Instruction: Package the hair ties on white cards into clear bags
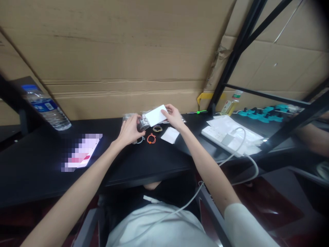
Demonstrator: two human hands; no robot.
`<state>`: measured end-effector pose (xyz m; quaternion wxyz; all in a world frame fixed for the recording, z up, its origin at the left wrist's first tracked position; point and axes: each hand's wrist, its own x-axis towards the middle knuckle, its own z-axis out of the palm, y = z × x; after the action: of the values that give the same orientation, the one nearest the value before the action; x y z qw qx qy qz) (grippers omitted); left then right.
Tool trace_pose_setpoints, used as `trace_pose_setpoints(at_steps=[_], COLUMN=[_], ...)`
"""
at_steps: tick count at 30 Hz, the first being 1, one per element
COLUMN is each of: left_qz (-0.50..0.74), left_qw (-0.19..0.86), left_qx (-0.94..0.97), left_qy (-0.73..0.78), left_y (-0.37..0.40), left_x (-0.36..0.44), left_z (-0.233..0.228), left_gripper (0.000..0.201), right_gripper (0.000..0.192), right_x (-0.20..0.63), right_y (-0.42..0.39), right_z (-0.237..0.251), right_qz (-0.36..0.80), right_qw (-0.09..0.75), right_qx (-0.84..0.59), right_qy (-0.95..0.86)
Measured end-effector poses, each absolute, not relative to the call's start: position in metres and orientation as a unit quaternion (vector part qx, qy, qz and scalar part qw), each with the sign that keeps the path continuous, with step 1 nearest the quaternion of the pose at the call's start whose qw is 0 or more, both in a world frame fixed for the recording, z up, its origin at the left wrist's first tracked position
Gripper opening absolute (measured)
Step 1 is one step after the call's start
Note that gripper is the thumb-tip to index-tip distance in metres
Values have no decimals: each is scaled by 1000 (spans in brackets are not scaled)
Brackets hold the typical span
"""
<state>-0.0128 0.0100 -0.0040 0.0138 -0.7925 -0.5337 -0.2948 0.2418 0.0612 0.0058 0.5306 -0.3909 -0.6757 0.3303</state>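
I'm pinching the white card (pixel 156 115) by its edges — right hand (pixel 174 116) and left hand (pixel 131 129) fingers clamped on it; it's looking light, thin, bendable.

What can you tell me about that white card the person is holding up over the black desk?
The flat white rectangular card looks like plain paper or thin plastic, with no print visible. It is held tilted above the black desk, its right end raised. The right hand pinches its upper right edge, while the left hand meets its lower left end together with a crinkled clear plastic bag. Its back is hidden.
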Motion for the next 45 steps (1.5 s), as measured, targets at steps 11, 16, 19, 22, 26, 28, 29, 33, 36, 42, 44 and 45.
trace_pose_setpoints(at_steps=[11, 16, 19, 22, 26, 28, 29, 33, 36, 42, 44, 45], left_qz=[-278, -291, -300, -302, -305, -303, -300, -285, -280, -279, -279, -280], left_qw=[-19, -28, -30, -33, -25, -18, -15, -11, -18, -28, -30, -33], left_qx=[-794, -789, -788, -788, -787, -790, -793, -806, -814, -821, -822, -822], left_qy=[-540, -541, -536, -535, -535, -532, -530, -518, -509, -498, -496, -496], left_y=[12, 13, 13, 14, 15, 15, 14, 12, 13, 15, 15, 15], left_x=[-16, -15, -16, -18, -17, -17, -16, -15, -16, -17, -18, -18], left_z=[-6, -6, -5, -7, -10, -10, -9, -8, -8, -10, -10, -10], left_gripper=[66, 68, 66, 65, 66, 66, 66, 67, 67, 69, 71, 72], right_gripper=[35, 30, 29, 28, 28, 30, 31, 33, 34, 35, 35, 35], right_x=[242, 236, 234, 237, 246, 248, 248, 245, 244, 244, 243, 243], right_y=[69, 64, 61, 63, 70, 72, 72, 68, 65, 68, 69, 70], right_z=[1, 1, 2, 2, 0, 0, -1, 0, 2, 1, 0, -1], right_qz=[345, 351, 357, 342, 278, 267, 267, 264, 264, 262, 255, 251], right_qw=[571, 553, 537, 532, 541, 537, 533, 526, 529, 548, 554, 557], right_qx=[-388, -383, -383, -384, -366, -367, -370, -376, -374, -358, -355, -355], right_qy=[-636, -651, -661, -673, -705, -711, -713, -716, -714, -709, -709, -707])
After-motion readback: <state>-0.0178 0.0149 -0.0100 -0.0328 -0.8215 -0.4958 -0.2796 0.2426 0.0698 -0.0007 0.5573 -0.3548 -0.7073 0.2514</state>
